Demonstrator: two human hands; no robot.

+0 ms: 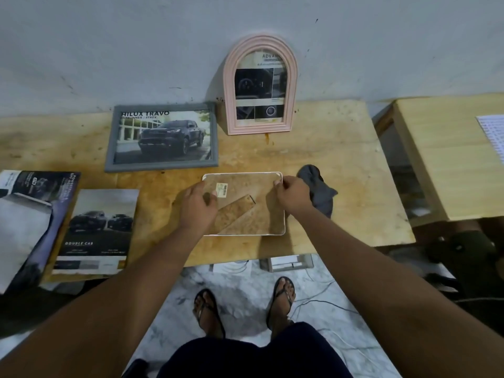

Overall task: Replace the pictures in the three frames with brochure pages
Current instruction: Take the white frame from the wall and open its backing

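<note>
A white-rimmed frame (pixel 245 174) lies face down on the wooden table, showing its brown backing board, a stand flap and a small barcode sticker. My left hand (pixel 197 204) rests on its left side with the thumb near the sticker. My right hand (pixel 291 195) pinches at the frame's upper right edge. A grey frame (pixel 162 136) holding a truck brochure page lies flat behind. A pink arched frame (pixel 260 85) with a brochure page stands against the wall. Loose brochure pages (pixel 95 230) lie at the left.
A dark grey cloth (pixel 319 189) lies just right of my right hand. A brochure (pixel 32 214) hangs over the wooden table's (pixel 327 148) left front edge. A second table (pixel 447 154) stands at the right. Cables run over the floor near my sandalled feet.
</note>
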